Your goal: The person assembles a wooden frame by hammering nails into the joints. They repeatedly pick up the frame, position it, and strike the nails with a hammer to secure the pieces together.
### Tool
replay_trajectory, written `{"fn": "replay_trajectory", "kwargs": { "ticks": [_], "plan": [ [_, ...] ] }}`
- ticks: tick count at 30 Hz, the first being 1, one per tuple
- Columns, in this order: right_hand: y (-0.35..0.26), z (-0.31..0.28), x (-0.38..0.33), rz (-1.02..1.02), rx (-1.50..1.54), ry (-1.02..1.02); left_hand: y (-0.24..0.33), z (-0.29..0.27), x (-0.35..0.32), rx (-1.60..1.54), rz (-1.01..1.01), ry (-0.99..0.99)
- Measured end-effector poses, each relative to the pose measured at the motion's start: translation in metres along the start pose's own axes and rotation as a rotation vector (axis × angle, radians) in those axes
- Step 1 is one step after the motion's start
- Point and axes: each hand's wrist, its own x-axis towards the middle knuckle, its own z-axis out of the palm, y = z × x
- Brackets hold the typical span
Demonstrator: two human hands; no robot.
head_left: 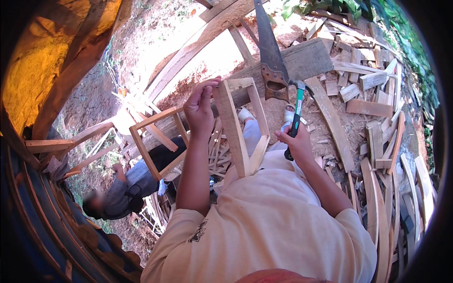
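Note:
A rectangular frame of pale wood (232,125) stands tilted in front of me, its lower end against my lap and its upper end by a grey plank (309,60). My left hand (200,107) is closed at its upper left corner, fingertips against the wood. Whether anything small is pinched there as well, I cannot make out. To the right of the frame, my right hand (298,143) grips a claw hammer (297,112) by its green and black handle, the head pointing away from me. A handsaw (270,47) with a brown wooden handle lies across the plank, close to the hammer head.
Another wooden frame (141,147) stands to my left. Beyond it a person in grey (134,177) bends over. Offcuts and boards (370,107) are heaped on the right, with a long curved board (330,123) nearer me. Long timbers (193,49) slant across the far side.

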Motion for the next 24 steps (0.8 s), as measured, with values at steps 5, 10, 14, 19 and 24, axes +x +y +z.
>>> {"fn": "replay_trajectory", "kwargs": {
  "ticks": [5,10,14,19,24],
  "plan": [
    [-0.002,-0.001,-0.006,-0.006,0.059,0.008,-0.004,0.001,-0.002,-0.034,0.012,0.010],
    [-0.002,-0.011,-0.010,-0.015,-0.047,0.032,-0.009,0.003,-0.001,-0.064,0.035,0.027],
    [-0.010,-0.010,-0.017,-0.030,-0.025,0.090,-0.008,0.006,-0.001,-0.048,0.036,0.037],
    [-0.012,-0.013,-0.018,-0.068,-0.026,0.074,-0.016,0.007,-0.002,-0.108,0.048,0.039],
    [-0.017,-0.011,-0.022,-0.100,-0.054,0.054,-0.019,0.008,-0.001,-0.103,0.067,0.036]
  ]
}}
